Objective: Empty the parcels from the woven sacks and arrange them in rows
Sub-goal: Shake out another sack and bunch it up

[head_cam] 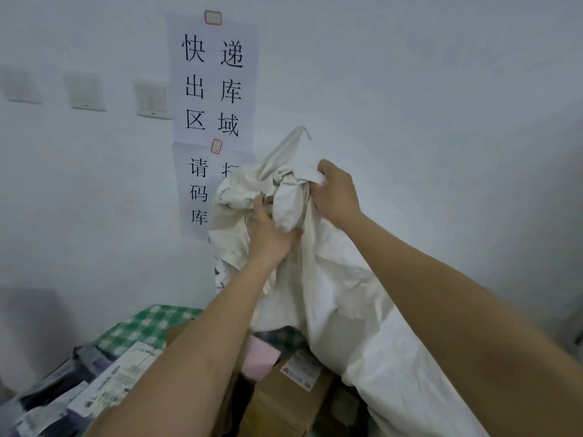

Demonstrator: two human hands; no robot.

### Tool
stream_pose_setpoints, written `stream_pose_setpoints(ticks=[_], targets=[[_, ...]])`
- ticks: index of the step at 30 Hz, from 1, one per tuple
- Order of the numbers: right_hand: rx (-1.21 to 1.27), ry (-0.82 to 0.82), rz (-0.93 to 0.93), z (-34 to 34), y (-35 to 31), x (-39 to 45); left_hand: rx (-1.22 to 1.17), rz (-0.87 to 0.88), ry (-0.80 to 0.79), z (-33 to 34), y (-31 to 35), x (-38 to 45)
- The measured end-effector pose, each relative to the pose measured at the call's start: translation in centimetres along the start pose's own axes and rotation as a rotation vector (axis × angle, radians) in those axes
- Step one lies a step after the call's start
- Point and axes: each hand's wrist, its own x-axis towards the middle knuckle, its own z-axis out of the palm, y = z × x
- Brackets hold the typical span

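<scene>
A white woven sack [340, 298] is lifted high in front of the wall, bunched at its top. My left hand [268, 230] grips the crumpled fabric from below, and my right hand [336, 192] clutches a fold a little higher to the right. The sack's body hangs down to the lower right. Under it lie parcels: a brown cardboard box with a white label [296, 373], a pink packet [260, 362], and grey plastic mailers with printed labels [104, 383] at the lower left. My forearms hide part of the pile.
A green-and-white checked cloth [148, 326] covers the surface beneath the parcels. On the white wall hang paper signs [214, 80] with large black characters, and three wall switches [85, 91] sit to their left.
</scene>
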Motion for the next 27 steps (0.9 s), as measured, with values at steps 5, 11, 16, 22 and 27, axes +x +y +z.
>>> stream_pose_setpoints(ticks=[5,11,16,22,27], targets=[[0.391,0.209,-0.015,-8.3,-5.0,1.0,0.014,0.312,0.130,1.1,9.6,0.2],[0.567,0.126,0.126,-14.6,-3.9,-1.7,0.221,0.536,0.095,0.1,14.4,-1.2],[0.548,-0.029,0.169,-16.1,0.4,-6.3,0.237,0.500,-0.049,0.8,13.6,-4.2],[0.157,-0.592,0.416,-16.4,6.4,-12.9,0.211,0.546,-0.125,2.6,13.8,-6.6],[0.138,-0.535,0.279,-13.5,6.8,-15.8,0.314,0.539,-0.172,4.8,13.8,-8.9]])
